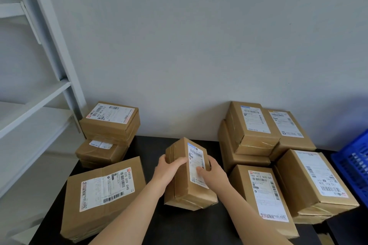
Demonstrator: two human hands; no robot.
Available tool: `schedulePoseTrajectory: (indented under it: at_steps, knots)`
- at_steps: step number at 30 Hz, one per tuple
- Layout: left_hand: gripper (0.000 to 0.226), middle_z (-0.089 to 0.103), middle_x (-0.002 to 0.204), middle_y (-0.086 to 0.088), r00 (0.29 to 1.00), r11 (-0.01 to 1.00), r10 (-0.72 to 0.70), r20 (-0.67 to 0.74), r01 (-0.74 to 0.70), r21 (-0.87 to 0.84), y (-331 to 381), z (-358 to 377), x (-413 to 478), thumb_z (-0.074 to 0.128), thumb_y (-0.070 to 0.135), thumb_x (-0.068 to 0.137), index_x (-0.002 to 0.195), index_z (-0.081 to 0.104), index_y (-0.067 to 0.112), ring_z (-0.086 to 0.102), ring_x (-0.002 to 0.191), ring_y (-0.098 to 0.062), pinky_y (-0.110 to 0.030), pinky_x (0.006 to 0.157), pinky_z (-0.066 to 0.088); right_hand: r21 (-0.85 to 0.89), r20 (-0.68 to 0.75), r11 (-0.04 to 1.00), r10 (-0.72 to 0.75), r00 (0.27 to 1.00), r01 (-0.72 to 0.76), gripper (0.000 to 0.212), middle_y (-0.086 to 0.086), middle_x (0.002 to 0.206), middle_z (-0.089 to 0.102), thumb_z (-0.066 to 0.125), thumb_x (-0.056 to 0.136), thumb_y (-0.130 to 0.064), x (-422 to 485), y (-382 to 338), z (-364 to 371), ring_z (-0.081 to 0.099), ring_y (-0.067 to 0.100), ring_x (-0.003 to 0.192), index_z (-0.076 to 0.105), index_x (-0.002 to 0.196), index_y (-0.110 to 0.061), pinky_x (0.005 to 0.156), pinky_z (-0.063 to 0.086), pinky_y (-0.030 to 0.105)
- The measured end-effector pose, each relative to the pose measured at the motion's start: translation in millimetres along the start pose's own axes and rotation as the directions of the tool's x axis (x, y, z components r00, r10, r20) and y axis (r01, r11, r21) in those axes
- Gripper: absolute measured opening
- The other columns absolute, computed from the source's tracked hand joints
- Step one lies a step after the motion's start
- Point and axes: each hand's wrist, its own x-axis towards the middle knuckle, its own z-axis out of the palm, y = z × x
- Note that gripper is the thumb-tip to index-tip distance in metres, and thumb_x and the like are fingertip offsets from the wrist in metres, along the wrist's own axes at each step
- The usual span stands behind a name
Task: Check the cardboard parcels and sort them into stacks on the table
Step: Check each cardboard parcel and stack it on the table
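A small brown cardboard parcel [186, 189] with a white shipping label is held above the middle of the black table [151, 145]. My left hand [169, 169] grips its left side, thumb across the top. My right hand [212, 175] grips its right side, thumb on the label. A large flat parcel [99, 195] lies at the front left. Behind it is a stack of parcels [107, 135] against the wall. On the right stand two stacked parcels [253, 131], one beside them [288, 127], and two more in front [264, 199] [316, 183].
A white metal shelf unit [39, 89] stands to the left of the table. A blue plastic crate [354, 165] sits at the right edge. A plain grey wall backs the table.
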Motion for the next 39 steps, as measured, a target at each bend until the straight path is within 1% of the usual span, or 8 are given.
schedulePoseTrajectory:
  at_steps: [10, 12, 14, 15, 18, 24, 30, 39]
  knots:
    - [0.082, 0.038, 0.142, -0.005, 0.998, 0.999, 0.030, -0.061, -0.032, -0.025, 1.4, -2.2, 2.9, 0.064, 0.052, 0.083, 0.147, 0.021, 0.023, 0.043, 0.125, -0.026, -0.042, 0.097, 0.040, -0.058, 0.072, 0.998, 0.007, 0.997, -0.003, 0.050, -0.004, 0.133, 0.051, 0.036, 0.101, -0.039, 0.7, -9.6, 0.6, 0.050, 0.000, 0.071, 0.027, 0.148, -0.025, 0.054, 0.037, 0.010]
    - [0.078, 0.040, 0.140, -0.005, 0.996, 0.998, 0.050, -0.072, -0.052, -0.026, 4.1, -1.2, 2.9, 0.064, 0.049, 0.084, 0.146, 0.025, 0.021, 0.046, 0.118, -0.023, -0.037, 0.089, 0.039, 0.002, 0.071, 1.000, 0.003, 0.997, -0.003, 0.048, -0.002, 0.136, 0.050, 0.033, 0.102, -0.039, 0.2, -11.2, 0.1, 0.054, 0.003, 0.089, 0.031, 0.147, -0.024, 0.069, 0.041, 0.013]
    - [0.073, 0.042, 0.137, -0.004, 0.993, 0.996, 0.085, -0.077, -0.085, 0.003, 7.0, 0.7, 2.2, 0.064, 0.046, 0.085, 0.144, 0.029, 0.021, 0.046, 0.108, -0.018, -0.033, 0.084, 0.039, 0.087, 0.044, 0.996, 0.008, 0.999, -0.011, 0.046, 0.001, 0.139, 0.049, 0.032, 0.102, -0.039, 0.4, -10.9, -0.7, 0.051, 0.014, 0.115, 0.036, 0.145, -0.021, 0.093, 0.042, 0.026]
    - [0.071, 0.043, 0.136, -0.004, 0.992, 0.994, 0.103, -0.075, -0.102, 0.026, 8.3, 1.8, 1.5, 0.064, 0.045, 0.086, 0.144, 0.031, 0.021, 0.046, 0.106, -0.016, -0.032, 0.084, 0.039, 0.121, 0.034, 0.992, 0.014, 0.999, -0.018, 0.047, 0.002, 0.138, 0.049, 0.032, 0.102, -0.039, 0.6, -10.5, -1.1, 0.049, 0.017, 0.120, 0.037, 0.145, -0.020, 0.097, 0.040, 0.030]
    - [0.071, 0.043, 0.138, -0.006, 0.987, 0.984, 0.153, -0.051, -0.147, 0.105, 10.9, 5.5, -1.1, 0.067, 0.040, 0.085, 0.144, 0.031, 0.022, 0.049, 0.115, -0.020, -0.033, 0.088, 0.042, 0.118, 0.035, 0.993, 0.006, 0.999, -0.010, 0.051, 0.002, 0.137, 0.049, 0.035, 0.101, -0.041, 1.1, -9.2, -0.2, 0.049, 0.018, 0.120, 0.031, 0.146, -0.019, 0.093, 0.039, 0.029]
    - [0.082, 0.035, 0.143, -0.007, 0.978, 0.928, 0.208, 0.006, -0.199, 0.316, 11.8, 9.9, -5.6, 0.069, 0.039, 0.084, 0.149, 0.020, 0.023, 0.045, 0.126, -0.024, -0.038, 0.100, 0.042, 0.038, 0.081, 0.999, 0.028, 0.996, -0.031, 0.073, 0.002, 0.143, 0.042, 0.053, 0.092, -0.047, 3.7, -2.0, 3.3, 0.048, 0.020, 0.124, 0.017, 0.151, -0.020, 0.099, 0.042, 0.034]
    - [0.080, 0.039, 0.144, -0.005, 0.986, 0.942, 0.151, 0.076, -0.167, 0.291, 10.9, 10.7, -0.8, 0.068, 0.038, 0.085, 0.148, 0.021, 0.021, 0.043, 0.129, -0.024, -0.041, 0.104, 0.041, 0.014, 0.113, 0.998, 0.058, 0.992, -0.060, 0.079, 0.002, 0.144, 0.040, 0.055, 0.090, -0.050, 7.3, 0.0, 3.0, 0.047, 0.021, 0.124, 0.013, 0.151, -0.020, 0.097, 0.042, 0.033]
    - [0.075, 0.047, 0.134, 0.000, 0.990, 0.952, 0.108, 0.093, -0.130, 0.279, 10.7, 15.8, 9.9, 0.070, 0.033, 0.084, 0.144, 0.027, 0.023, 0.050, 0.118, -0.019, -0.035, 0.094, 0.044, 0.003, 0.135, 0.996, 0.090, 0.987, -0.091, 0.076, 0.003, 0.143, 0.040, 0.055, 0.091, -0.047, 9.6, -0.2, -0.8, 0.047, 0.021, 0.124, 0.014, 0.149, -0.018, 0.098, 0.043, 0.033]
